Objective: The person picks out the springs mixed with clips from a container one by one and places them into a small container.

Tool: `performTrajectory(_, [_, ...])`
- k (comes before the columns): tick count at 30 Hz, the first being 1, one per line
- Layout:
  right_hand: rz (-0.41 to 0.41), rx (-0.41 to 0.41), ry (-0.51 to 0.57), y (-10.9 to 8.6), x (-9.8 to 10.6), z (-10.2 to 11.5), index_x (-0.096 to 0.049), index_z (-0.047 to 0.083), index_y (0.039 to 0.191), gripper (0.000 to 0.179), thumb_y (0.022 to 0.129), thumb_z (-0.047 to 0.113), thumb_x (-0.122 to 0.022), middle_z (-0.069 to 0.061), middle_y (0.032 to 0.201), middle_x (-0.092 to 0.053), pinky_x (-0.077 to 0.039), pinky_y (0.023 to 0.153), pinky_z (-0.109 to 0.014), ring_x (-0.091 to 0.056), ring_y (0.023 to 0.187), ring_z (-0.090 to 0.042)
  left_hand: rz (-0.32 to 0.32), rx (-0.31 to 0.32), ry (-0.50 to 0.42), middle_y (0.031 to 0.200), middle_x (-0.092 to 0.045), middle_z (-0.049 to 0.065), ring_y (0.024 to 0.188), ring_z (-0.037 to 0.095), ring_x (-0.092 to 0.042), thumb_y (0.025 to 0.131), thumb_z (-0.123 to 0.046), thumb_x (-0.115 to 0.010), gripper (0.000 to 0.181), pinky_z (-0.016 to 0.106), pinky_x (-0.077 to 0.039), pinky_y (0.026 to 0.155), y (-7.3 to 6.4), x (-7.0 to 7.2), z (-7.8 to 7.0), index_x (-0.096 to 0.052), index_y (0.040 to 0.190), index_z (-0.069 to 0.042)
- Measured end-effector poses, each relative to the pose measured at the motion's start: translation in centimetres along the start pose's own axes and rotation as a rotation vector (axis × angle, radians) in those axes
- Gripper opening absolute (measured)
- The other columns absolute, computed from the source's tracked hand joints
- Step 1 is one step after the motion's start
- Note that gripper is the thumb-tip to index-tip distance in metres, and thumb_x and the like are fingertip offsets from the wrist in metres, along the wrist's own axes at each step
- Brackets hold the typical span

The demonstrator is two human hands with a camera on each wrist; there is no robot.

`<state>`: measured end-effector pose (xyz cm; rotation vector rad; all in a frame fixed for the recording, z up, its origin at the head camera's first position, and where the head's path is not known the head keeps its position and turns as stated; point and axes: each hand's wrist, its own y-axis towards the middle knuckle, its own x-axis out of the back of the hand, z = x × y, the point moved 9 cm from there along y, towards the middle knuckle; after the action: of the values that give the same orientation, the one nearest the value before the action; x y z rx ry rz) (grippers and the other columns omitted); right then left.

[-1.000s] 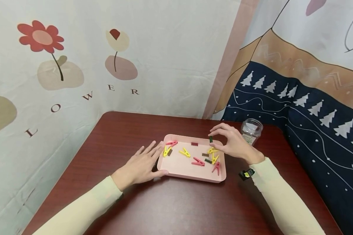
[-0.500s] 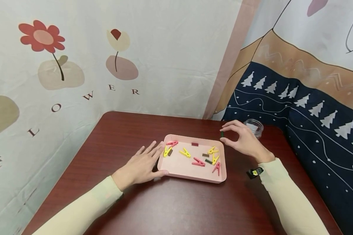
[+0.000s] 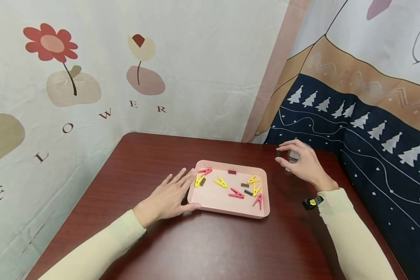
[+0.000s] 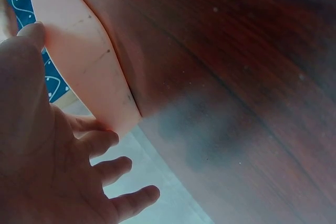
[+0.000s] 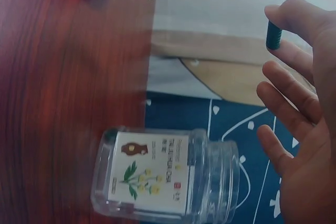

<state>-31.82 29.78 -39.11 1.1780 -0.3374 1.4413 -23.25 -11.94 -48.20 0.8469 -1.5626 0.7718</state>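
Observation:
My right hand (image 3: 306, 163) pinches a small green coil spring (image 5: 273, 35) between thumb and index finger, the other fingers spread. It is held up near the clear jar (image 5: 202, 182), which stands open-topped on the table and carries a printed label; the hand partly covers it in the head view. A dark green spot shows at the jar's base corner. My left hand (image 3: 169, 198) rests with straight fingers against the left side of the pink tray (image 3: 210, 200). Inside lie yellow clips (image 3: 220, 182), red clips (image 3: 236, 193), and several springs, among them a dark red spring (image 3: 232, 172) and a brown spring (image 3: 244, 185).
The dark red-brown table (image 3: 154, 155) reaches back to a pale printed curtain (image 3: 203, 77). On the right, a navy curtain with white trees (image 3: 311, 116) hangs along the table edge, close behind the jar.
My right hand has carried the green spring from over the tray's back right corner rightward to the jar. My left hand has stayed at the tray's side.

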Motion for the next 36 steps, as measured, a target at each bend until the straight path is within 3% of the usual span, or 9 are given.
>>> performTrajectory(13, [-0.046, -0.071, -0.003, -0.3, 1.2, -2.6, -0.085, 0.008, 0.134, 0.033, 0.104, 0.020, -0.090, -0.018, 0.148, -0.073, -0.064, 0.108, -0.073, -0.068, 0.134, -0.043, -0.009, -0.006, 0.000, 0.194, -0.031, 0.010, 0.181, 0.040, -0.031, 0.108, -0.081, -0.061, 0.111, 0.072, -0.038, 0.139, 0.0, 0.0, -0.1, -0.030, 0.186, -0.009])
performTrajectory(15, [-0.061, -0.075, -0.009, -0.4, 1.4, -3.0, -0.085, 0.009, 0.133, 0.032, 0.104, 0.022, -0.090, -0.017, 0.146, -0.074, -0.067, 0.106, -0.062, -0.069, 0.132, -0.042, -0.009, -0.005, 0.001, 0.194, -0.031, 0.010, 0.181, 0.040, -0.031, 0.108, -0.082, -0.061, 0.111, 0.072, -0.038, 0.140, 0.0, 0.0, 0.0, -0.029, 0.186, -0.009])
performTrajectory(17, [-0.077, -0.083, -0.010, -0.5, 1.6, -3.5, -0.086, 0.009, 0.132, 0.032, 0.104, 0.022, -0.090, -0.016, 0.146, -0.075, -0.065, 0.106, -0.045, -0.070, 0.132, -0.041, -0.009, -0.004, 0.001, 0.194, -0.031, 0.010, 0.181, 0.040, -0.031, 0.108, -0.082, -0.061, 0.111, 0.072, -0.038, 0.140, 0.0, -0.1, 0.0, -0.029, 0.186, -0.009])
performTrajectory(19, [-0.091, -0.093, -0.008, -0.6, 1.8, -4.0, -0.086, 0.009, 0.132, 0.032, 0.104, 0.023, -0.090, -0.016, 0.145, -0.076, -0.055, 0.105, -0.025, -0.070, 0.133, -0.040, -0.008, -0.003, -0.001, 0.194, -0.031, 0.010, 0.181, 0.040, -0.031, 0.108, -0.082, -0.061, 0.111, 0.072, -0.037, 0.140, 0.0, -0.1, 0.0, -0.029, 0.186, -0.009])
performTrajectory(21, [-0.104, -0.103, -0.001, -0.8, 2.1, -4.5, -0.086, 0.008, 0.132, 0.031, 0.104, 0.023, -0.090, -0.017, 0.144, -0.076, -0.047, 0.100, -0.013, -0.070, 0.131, -0.039, -0.007, -0.002, -0.001, 0.194, -0.031, 0.010, 0.181, 0.040, -0.031, 0.108, -0.082, -0.061, 0.111, 0.072, -0.037, 0.140, 0.0, -0.1, 0.0, -0.029, 0.186, -0.009])
performTrajectory(26, [-0.140, -0.135, -0.001, -1.1, 2.8, -5.5, -0.085, 0.005, 0.131, 0.031, 0.105, 0.021, -0.089, -0.020, 0.142, -0.077, -0.047, 0.089, -0.011, -0.070, 0.120, -0.038, -0.007, -0.002, -0.001, 0.194, -0.031, 0.010, 0.181, 0.040, -0.030, 0.108, -0.082, -0.061, 0.111, 0.072, -0.037, 0.140, 0.0, 0.0, 0.0, -0.028, 0.186, -0.009])
performTrajectory(32, [-0.181, -0.205, -0.023, -1.5, 3.6, -7.1, -0.084, 0.005, 0.135, 0.037, 0.106, 0.028, -0.087, -0.022, 0.145, -0.077, -0.031, 0.097, 0.004, -0.069, 0.137, -0.044, -0.006, 0.000, -0.005, 0.194, -0.031, 0.010, 0.181, 0.040, -0.031, 0.108, -0.082, -0.061, 0.112, 0.072, -0.037, 0.140, 0.1, 0.0, 0.0, -0.028, 0.186, -0.009])
performTrajectory(36, [-0.188, -0.238, -0.033, -1.7, 3.8, -7.9, -0.082, 0.004, 0.138, 0.041, 0.107, 0.030, -0.086, -0.023, 0.148, -0.076, -0.032, 0.099, 0.001, -0.067, 0.142, -0.045, -0.008, -0.001, -0.006, 0.194, -0.032, 0.010, 0.181, 0.040, -0.031, 0.108, -0.082, -0.061, 0.112, 0.072, -0.037, 0.140, 0.0, 0.0, 0.0, -0.028, 0.186, -0.009])
